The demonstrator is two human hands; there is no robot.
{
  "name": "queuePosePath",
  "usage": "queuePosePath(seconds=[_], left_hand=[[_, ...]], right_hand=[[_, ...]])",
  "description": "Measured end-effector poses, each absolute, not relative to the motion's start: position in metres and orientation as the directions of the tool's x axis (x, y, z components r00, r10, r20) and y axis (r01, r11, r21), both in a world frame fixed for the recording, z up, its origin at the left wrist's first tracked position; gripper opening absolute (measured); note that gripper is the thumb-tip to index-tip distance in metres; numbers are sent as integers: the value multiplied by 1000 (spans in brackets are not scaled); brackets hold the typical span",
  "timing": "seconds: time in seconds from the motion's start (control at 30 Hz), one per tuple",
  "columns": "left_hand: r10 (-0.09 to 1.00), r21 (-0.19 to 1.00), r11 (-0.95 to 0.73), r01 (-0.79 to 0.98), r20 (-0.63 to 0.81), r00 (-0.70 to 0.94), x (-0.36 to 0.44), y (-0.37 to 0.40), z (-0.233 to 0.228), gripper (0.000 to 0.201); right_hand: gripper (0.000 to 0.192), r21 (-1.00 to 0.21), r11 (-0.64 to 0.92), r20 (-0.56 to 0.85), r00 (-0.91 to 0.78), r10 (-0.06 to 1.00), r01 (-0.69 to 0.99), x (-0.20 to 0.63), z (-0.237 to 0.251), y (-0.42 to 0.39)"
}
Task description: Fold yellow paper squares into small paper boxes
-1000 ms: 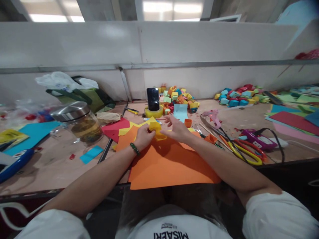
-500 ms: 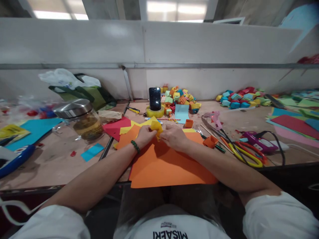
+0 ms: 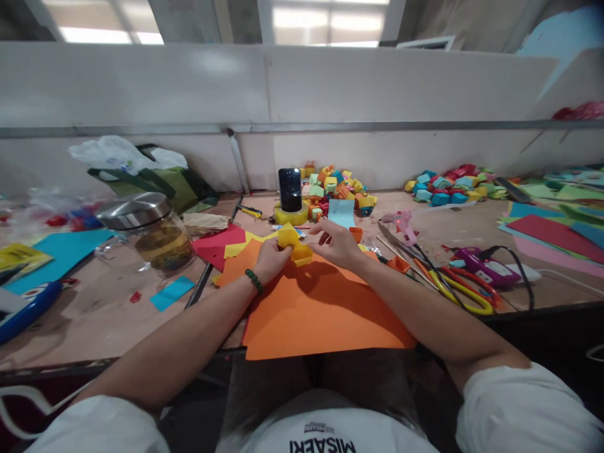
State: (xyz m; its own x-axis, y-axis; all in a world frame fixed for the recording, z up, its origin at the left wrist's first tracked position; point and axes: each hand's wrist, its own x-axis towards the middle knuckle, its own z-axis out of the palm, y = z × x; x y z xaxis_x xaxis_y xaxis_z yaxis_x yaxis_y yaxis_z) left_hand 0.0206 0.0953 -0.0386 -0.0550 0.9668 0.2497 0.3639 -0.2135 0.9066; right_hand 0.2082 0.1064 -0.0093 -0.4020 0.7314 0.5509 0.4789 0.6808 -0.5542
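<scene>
Since half a second ago, both hands have drawn slightly apart and the yellow paper (image 3: 296,246) between them has opened from a pinched wad into a small box-like shape with a flap standing up. Left hand (image 3: 271,259), with a green bead bracelet at the wrist, pinches the paper's near left side, seemingly to steady it. Right hand (image 3: 336,243) has its fingers loosely curled at the paper's right edge, touching it, as if shaping a fold. The paper sits just above a large orange sheet (image 3: 321,308), which lies on the table (image 3: 108,314) like a work mat. Beyond the hands, a phone (image 3: 289,189) stands propped upright, facing the person. Behind it lies a heap of small folded boxes (image 3: 335,185). Scissors (image 3: 460,292) and a pink glue gun (image 3: 401,221) lie to the right within reach; a lidded jar (image 3: 151,233) sits at left.
</scene>
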Motion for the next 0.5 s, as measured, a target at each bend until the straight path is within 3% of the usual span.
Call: queuePosePath(seconds=[0.17, 0.37, 0.5], left_hand=[[921, 819, -354, 451, 390, 14, 21, 92, -40, 17], [913, 788, -366, 495, 407, 29, 20, 90, -38, 12], [905, 791, -385, 476, 426, 24, 19, 89, -36, 11]], right_hand=[[10, -598, 676, 497, -463, 734, 430, 203, -16, 111], [12, -623, 678, 466, -511, 722, 390, 202, -16, 108], [24, -559, 681, 457, -510, 729, 473, 203, -13, 105]])
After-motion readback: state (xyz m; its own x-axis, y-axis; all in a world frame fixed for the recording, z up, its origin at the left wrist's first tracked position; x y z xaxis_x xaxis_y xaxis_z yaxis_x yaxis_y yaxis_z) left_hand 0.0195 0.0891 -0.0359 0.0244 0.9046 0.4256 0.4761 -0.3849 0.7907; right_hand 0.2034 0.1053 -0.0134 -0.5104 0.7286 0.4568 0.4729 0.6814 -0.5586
